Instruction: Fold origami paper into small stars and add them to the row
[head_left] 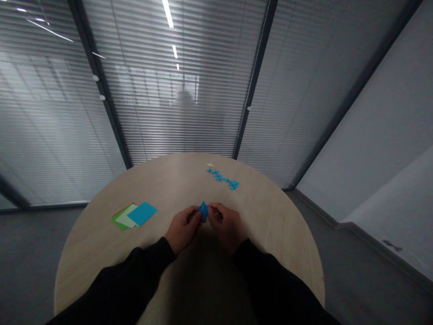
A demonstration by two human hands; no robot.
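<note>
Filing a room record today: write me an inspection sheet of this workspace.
surface: round pale wood-grain table
job's things: folded blue paper, held up between both hands
clutter: stack of coloured paper sheets, blue on top, at the table's left; row of small blue folded paper stars and one pale yellow star towards the far edge
grippers: left hand and right hand, fingers pinching the paper; dark sleeves
cables: nothing seen
surroundings: glass partition with slatted blinds; grey floor

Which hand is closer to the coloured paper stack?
Left. The left hand is beside the coloured paper stack, not touching it; the right hand is farther away, past the left hand.
</note>
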